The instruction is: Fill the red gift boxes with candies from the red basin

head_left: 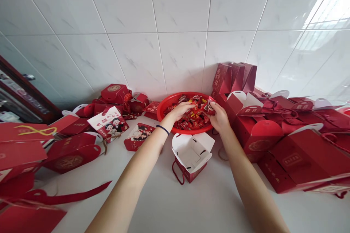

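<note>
A red plastic basket (pixel 160 118) full of red-wrapped candies (pixel 188 123) stands against the wall, in the middle. My right hand (pixel 219 117) reaches over its right rim, fingers closed on a wrapped candy (pixel 209 107). From the other side my left hand (pixel 180 110) lies over the candies with fingers stretched out; their tips are partly hidden. Just in front of the basket sits an open gift box (pixel 191 153), red outside and white inside, with its flaps up and a dark red cord handle. Its inside shows no candy.
Several closed red gift boxes (pixel 73 149) crowd the left of the white table (pixel 175 207), with a red ribbon (pixel 82 197) near the front. More red boxes (pixel 303 160) are piled at right. Three tall boxes (pixel 235 76) stand behind. A tiled wall (pixel 180 58) closes the back.
</note>
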`<state>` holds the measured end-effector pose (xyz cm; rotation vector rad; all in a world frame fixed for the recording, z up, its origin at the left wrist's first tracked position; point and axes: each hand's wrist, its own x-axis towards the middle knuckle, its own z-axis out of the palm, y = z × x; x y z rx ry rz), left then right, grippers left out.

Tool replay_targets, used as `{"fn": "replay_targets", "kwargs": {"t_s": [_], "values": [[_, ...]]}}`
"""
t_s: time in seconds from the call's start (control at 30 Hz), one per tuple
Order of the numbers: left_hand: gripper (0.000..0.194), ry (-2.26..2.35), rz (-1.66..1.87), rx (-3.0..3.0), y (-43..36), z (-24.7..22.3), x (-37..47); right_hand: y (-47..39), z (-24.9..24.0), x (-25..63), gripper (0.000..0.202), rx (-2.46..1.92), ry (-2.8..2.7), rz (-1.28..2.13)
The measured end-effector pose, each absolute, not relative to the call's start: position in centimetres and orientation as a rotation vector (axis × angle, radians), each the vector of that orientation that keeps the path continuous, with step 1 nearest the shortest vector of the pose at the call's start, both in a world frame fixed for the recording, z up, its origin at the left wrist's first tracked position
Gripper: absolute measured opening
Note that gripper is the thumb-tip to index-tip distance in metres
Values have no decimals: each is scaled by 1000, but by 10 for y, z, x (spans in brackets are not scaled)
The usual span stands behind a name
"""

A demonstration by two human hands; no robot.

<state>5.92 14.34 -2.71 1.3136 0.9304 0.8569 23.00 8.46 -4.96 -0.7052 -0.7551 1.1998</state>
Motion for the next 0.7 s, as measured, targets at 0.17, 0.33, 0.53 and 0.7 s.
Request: {"fn": "replay_targets", "kwargs": {"t_s": [0.17,0.33,0.53,0.7], "values": [[31,875,943,1287,131,-22,59,74,-39,229,20,-714,-810,1257],[36,866,1092,1234,103,-22,53,54,-19,228,30,-742,-980,1279],[36,840,1179,1178,65,-10,45,27,3,215,31,-844,-1271,1117],[32,761,1123,1105,35,3,33,1,26,219,29,-845,-1445,1050]]}}
